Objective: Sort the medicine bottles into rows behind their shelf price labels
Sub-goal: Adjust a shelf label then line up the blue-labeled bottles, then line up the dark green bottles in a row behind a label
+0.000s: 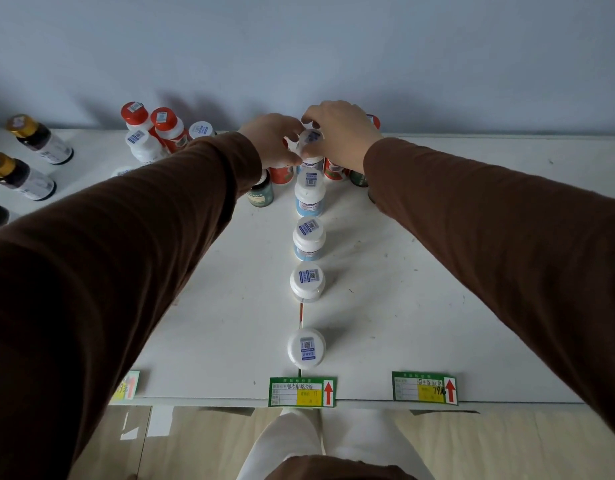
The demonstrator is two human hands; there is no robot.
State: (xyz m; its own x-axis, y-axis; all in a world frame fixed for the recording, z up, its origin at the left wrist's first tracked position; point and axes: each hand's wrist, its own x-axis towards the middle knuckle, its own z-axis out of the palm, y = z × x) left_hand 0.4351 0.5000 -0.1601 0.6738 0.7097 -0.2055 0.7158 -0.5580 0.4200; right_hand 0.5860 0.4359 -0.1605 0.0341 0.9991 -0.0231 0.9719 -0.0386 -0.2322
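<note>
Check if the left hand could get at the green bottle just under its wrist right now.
Probably not at once: the left hand is gripping the white bottle along with the right hand. The green bottle itself stands unblocked, close by.

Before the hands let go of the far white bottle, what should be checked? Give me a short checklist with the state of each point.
1. Both hands on far bottle: left hand, right hand: ok.
2. Bottle in line with white row: ok.
3. Row starts behind middle price label: ok.
4. Bottle standing flat on the shelf: cannot tell.
5. Even gaps in the row: not ok.
6. Clear of red bottles beside it: cannot tell.
</note>
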